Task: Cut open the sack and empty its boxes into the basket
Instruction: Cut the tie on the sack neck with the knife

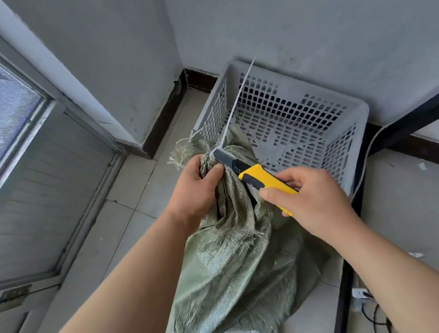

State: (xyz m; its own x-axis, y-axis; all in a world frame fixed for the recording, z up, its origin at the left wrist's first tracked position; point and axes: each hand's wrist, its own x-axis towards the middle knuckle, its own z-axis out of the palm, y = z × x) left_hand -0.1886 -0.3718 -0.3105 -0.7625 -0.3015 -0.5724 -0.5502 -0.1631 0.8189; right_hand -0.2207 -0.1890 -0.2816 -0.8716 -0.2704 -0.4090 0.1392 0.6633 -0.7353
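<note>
A green woven sack (237,257) stands on the floor in front of me, its neck bunched and tied with white string (234,105) that stretches up and away. My left hand (195,185) grips the bunched neck just below the tie. My right hand (306,201) holds a yellow and black utility knife (255,174), its tip at the tied knot. Behind the sack sits a grey perforated plastic basket (350,114), which looks empty. The boxes inside the sack are hidden.
The basket stands in a corner of grey walls with dark skirting (165,117). A screened door (3,145) is at the left. A dark shelf frame (340,291) runs along the right, with cables (377,317) and paper scraps on the floor.
</note>
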